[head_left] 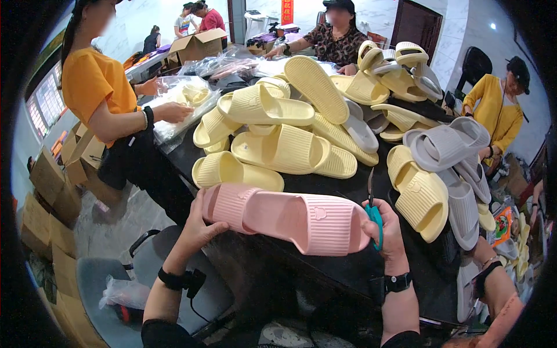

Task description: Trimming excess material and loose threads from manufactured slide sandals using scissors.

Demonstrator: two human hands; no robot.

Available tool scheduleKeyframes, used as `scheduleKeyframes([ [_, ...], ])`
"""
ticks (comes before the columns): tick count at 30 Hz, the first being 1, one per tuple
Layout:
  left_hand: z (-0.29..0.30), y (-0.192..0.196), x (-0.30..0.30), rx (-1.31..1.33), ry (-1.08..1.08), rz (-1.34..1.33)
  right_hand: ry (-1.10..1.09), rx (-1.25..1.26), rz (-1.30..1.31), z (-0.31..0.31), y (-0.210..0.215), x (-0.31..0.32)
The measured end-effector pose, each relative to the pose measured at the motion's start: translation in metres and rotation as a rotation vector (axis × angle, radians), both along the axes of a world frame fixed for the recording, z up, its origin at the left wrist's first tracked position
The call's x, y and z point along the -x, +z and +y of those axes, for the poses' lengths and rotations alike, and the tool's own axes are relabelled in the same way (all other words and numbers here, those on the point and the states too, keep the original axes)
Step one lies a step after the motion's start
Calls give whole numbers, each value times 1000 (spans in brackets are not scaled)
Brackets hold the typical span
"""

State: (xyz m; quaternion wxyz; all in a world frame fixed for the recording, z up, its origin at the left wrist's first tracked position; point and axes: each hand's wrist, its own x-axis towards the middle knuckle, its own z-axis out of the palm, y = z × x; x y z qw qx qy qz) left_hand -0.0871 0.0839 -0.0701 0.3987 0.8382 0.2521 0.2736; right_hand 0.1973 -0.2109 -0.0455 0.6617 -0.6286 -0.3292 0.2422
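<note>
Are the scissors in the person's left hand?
No, the scissors are in the right hand, while the left hand grips the pink slippers.

Most fingers of the left hand (pixel 203 223) are hidden behind the pink slide slippers (pixel 275 216). The right hand (pixel 387 231) covers part of the teal-handled scissors (pixel 376 227). The top edge crops the orange-shirted co-worker (pixel 96 87), whose face is blurred; both black sleeves (pixel 168 334) run off the bottom.
</note>
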Motion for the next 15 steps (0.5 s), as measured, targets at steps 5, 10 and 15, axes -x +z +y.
scheduleKeyframes([
  [5,-4,-5,-6,246,-97,-184,62,17,34,6,-8,9],
  [10,-24,15,-21,482,-213,-289,41,38,32,11,-13,11],
  [15,-21,11,-26,537,-241,-421,35,-49,67,11,-5,14],
])
